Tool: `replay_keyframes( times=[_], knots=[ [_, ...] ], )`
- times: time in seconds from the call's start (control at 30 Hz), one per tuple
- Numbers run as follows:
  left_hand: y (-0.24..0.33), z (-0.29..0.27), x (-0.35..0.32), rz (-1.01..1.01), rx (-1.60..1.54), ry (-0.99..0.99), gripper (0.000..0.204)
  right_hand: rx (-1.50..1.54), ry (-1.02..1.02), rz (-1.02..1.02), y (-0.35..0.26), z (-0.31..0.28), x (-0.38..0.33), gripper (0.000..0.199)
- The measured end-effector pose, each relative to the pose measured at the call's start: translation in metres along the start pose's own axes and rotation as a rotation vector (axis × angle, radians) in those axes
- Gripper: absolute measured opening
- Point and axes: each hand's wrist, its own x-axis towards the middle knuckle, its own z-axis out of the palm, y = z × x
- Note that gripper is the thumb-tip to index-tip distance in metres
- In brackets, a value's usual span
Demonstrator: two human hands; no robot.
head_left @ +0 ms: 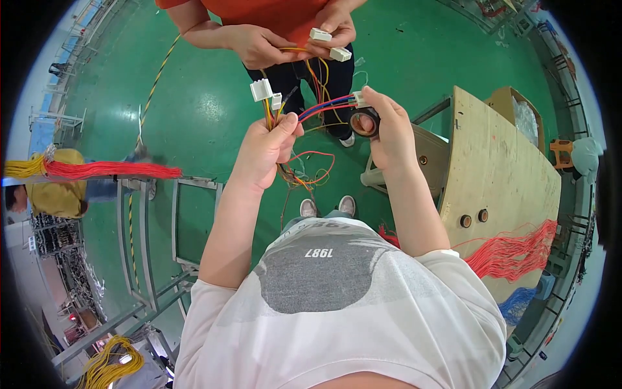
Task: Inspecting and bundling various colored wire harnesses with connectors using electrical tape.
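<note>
My left hand (271,148) is closed round a bundle of coloured wires, with a large white connector (261,90) and a smaller white connector (276,101) sticking up above the fist. From there red and blue wires (327,106) run across to a white connector (359,99) pinched at the fingertips of my right hand (390,126). A roll of black tape (364,122) also hangs in my right hand, against the fingers. Below my left fist, loose wires (301,175) dangle in loops. Opposite me, a co-worker's hands (259,45) hold wires ending in white connectors (321,35).
At right stands a wooden board table (495,162) with two tape rolls (466,221) and a heap of red wires (515,253). A stool (414,155) is beside it. Metal frames (146,246) at left carry red wires (110,170). Another person (58,191) is far left.
</note>
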Motion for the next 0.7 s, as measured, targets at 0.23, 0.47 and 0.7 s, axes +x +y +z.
replay_keyframes(
  times=[0.23,0.47,0.7],
  knots=[
    [-0.003,-0.002,-0.008,-0.017,0.030,-0.075,0.025,-0.001,-0.013,0.002,0.000,0.000,-0.006,0.014],
    [0.000,0.006,-0.007,-0.018,0.171,-0.138,0.031,-0.036,-0.044,0.036,0.003,0.000,-0.004,0.015],
    [-0.006,0.027,-0.003,0.035,0.228,-0.162,0.023,-0.139,-0.092,-0.025,-0.004,-0.038,-0.006,0.017]
  ],
)
